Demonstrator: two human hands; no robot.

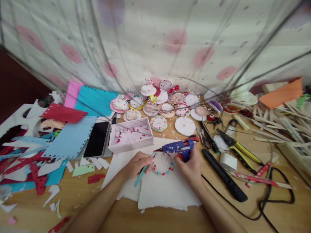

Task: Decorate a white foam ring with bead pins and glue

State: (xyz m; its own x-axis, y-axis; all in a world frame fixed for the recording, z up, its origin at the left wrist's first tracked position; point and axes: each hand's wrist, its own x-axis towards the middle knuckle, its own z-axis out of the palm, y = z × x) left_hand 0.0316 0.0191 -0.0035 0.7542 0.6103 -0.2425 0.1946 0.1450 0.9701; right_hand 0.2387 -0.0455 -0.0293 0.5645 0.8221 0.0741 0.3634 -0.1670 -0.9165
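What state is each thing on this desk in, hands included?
Left hand: closed on a turquoise tool
Right hand: gripping the glue gun
Beaded ring: under the gun's tip, near the left hand
Pink box: open, red bits inside
Phone: face up, screen dark
Yellow-handled pliers: handles apart

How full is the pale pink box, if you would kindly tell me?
Neither full nor empty: the open box holds only a thin scatter of small red pieces, its pale floor showing between them.
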